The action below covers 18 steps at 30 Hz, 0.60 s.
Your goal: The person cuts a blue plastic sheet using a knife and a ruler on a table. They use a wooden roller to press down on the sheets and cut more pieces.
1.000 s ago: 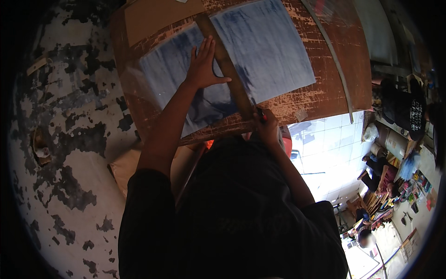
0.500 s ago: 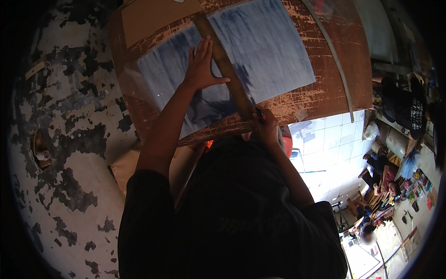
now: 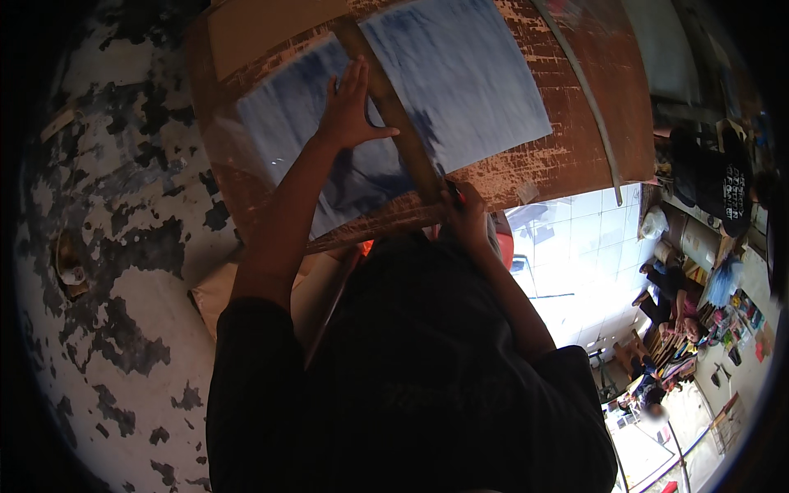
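A blue-and-white streaked sheet point(image 3: 468, 90) lies on a worn reddish-brown table point(image 3: 567, 160). Across it runs a long, flat brown straightedge point(image 3: 421, 168), pointing toward me. My left hand point(image 3: 349, 115) is spread flat, fingers stretched along the straightedge's left side, with the thumb reaching onto it. At the straightedge's near end, by the table's front edge, my right hand point(image 3: 467, 218) is closed round a small red-and-black cutter knife point(image 3: 458, 195). Most of the knife is hidden by my fingers, and its blade cannot be made out.
Brown cardboard point(image 3: 271, 29) lies at the table's far left. A thin grey strip point(image 3: 588, 99) crosses the right side. A wall with peeling paint point(image 3: 123, 329) stands at left. People and piled goods point(image 3: 678, 304) are farther off at right, past a bright tiled floor point(image 3: 567, 255).
The whole view has shifted slightly, so table and hands appear a little higher and farther left. Both hands keep nearly the same places along the straightedge.
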Motion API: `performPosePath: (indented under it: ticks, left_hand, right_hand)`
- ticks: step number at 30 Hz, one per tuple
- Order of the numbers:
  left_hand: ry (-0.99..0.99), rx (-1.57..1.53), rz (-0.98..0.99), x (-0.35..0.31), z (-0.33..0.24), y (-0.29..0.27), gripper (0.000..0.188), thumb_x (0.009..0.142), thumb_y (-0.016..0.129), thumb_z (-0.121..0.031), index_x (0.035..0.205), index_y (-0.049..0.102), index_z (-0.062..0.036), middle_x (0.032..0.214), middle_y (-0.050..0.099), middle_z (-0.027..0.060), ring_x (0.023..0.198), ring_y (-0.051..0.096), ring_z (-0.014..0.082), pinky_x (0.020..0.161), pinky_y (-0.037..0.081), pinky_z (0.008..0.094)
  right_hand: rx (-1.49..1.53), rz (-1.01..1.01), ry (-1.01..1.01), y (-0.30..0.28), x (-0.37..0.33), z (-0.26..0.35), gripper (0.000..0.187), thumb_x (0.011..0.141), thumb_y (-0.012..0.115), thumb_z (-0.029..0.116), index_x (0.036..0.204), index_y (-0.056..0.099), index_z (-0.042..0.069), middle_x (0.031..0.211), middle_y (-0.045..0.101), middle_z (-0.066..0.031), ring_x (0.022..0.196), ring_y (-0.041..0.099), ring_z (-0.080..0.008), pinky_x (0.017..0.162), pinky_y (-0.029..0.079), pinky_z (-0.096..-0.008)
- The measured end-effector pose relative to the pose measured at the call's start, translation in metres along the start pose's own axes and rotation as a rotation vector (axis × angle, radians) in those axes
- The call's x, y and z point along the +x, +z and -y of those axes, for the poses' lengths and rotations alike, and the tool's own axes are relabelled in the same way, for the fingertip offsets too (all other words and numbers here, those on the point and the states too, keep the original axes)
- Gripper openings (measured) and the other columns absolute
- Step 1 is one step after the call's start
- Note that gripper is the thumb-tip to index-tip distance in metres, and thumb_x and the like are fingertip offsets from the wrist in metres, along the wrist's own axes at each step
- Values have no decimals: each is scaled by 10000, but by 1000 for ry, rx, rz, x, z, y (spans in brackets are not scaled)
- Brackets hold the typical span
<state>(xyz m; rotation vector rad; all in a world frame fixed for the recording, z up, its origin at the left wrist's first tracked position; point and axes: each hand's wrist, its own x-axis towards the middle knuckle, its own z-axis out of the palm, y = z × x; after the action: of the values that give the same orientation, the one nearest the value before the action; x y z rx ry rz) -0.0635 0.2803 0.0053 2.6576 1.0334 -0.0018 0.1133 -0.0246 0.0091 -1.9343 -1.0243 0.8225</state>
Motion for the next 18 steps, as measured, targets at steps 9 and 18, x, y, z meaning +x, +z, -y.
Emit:
performPosePath:
  ticks: [9, 18]
  left_hand:
    - [-9, 44, 45, 0, 0, -1, 1658, 578, 774, -938, 1707, -77, -72, 1797, -47, 128, 1663, 2, 305, 1325, 56, 619]
    - [-180, 176, 229, 9, -29, -33, 1716, 504, 837, -898, 1706, -30, -33, 1789, -52, 191, 1663, 21, 326, 1301, 66, 666]
  right_hand:
    - [-51, 19, 52, -1, -3, 4, 318, 902, 804, 112, 1200, 732, 28, 1030, 741, -186, 949, 737, -380, 832, 579, -450]
    - [-44, -63, 192, -18, 2, 15, 337, 973, 772, 258, 1179, 704, 0, 950, 740, -183, 899, 747, -332, 783, 569, -437]
